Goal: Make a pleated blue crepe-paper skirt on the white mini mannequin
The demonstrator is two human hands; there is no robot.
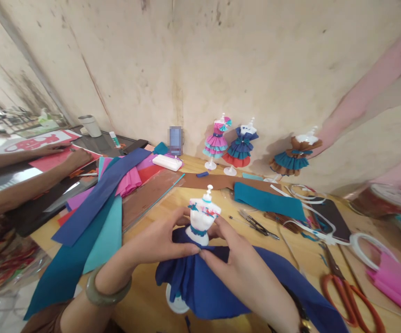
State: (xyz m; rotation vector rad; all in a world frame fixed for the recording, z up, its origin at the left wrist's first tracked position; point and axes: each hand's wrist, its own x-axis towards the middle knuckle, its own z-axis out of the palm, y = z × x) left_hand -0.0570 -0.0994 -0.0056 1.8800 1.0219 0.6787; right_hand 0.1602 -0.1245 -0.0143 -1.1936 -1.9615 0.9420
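Observation:
A small white mannequin (202,221) stands on the table before me, a teal band round its waist and coloured scraps across its chest. Dark blue crepe paper (217,291) is gathered in folds below the waist and trails off to the right. My left hand (167,236) pinches the gathered paper at the mannequin's left side in view. From the other side my right hand (230,252) presses the same paper, its thumb meeting the left thumb at the front. The fingers behind the mannequin are partly hidden.
Three dressed mannequins (244,145) stand by the wall. To the right lie thread snips (258,224), orange-handled scissors (348,296), a teal strip (268,201) and white tape rolls (374,249). Coloured crepe sheets (99,199) spread at left, where another person's hands (73,162) work on red paper.

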